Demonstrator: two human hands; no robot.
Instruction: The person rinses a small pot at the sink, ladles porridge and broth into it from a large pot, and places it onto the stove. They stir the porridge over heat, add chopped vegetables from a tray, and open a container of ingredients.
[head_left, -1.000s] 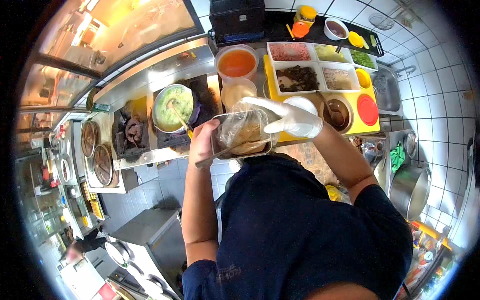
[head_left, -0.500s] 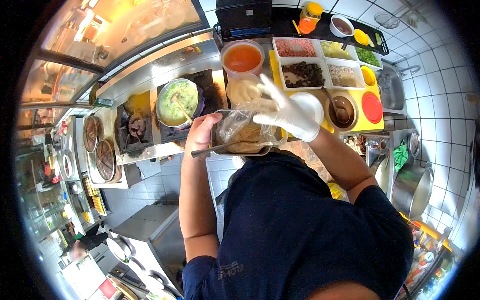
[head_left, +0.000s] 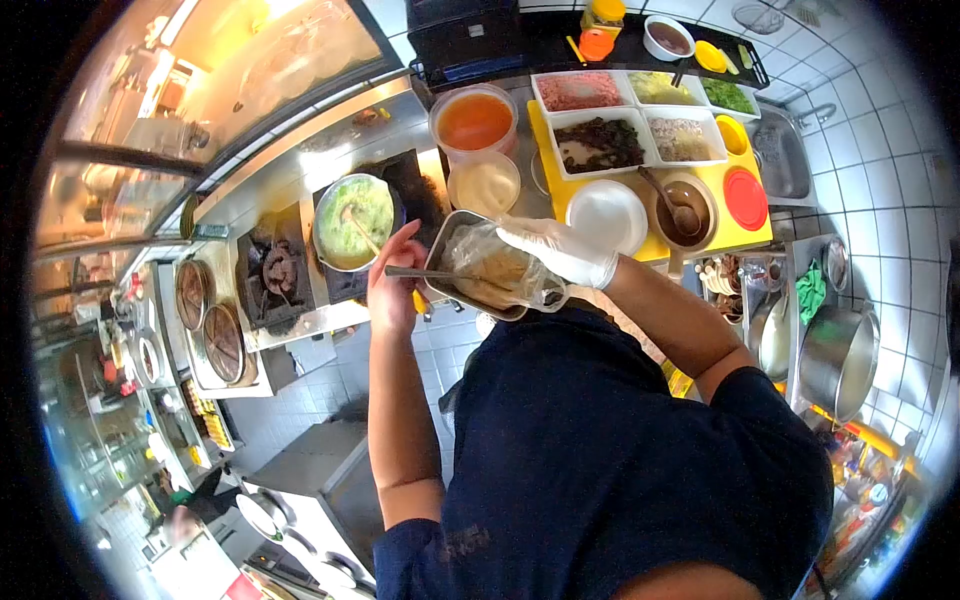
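Note:
A rectangular metal container point(head_left: 440, 244), tilted, is held in front of my torso, with a crumpled clear plastic bag point(head_left: 478, 243) and a light-brown food point(head_left: 505, 268) in it. My right hand point(head_left: 565, 252), in a white glove, grips the container's right side over the bag; its fingertips are partly hidden. A spoon point(head_left: 430, 273) lies in the container with its handle sticking out to the left. Beside that handle is my bare left hand point(head_left: 393, 290), fingers apart; whether it touches the handle is unclear.
On the stove left of centre, a pan of green-yellow food point(head_left: 355, 215) holds a stirring tool. A tub of orange liquid point(head_left: 475, 122) stands behind a pale round tub point(head_left: 484, 183). Several white trays point(head_left: 600, 145), a white lid point(head_left: 607, 217) and a brown-sauce pot point(head_left: 686, 212) line the yellow board point(head_left: 735, 240).
My left hand has come off the container's left edge and its fingers have spread. My right hand has lowered from above the bag onto the container's right side. The container has tilted.

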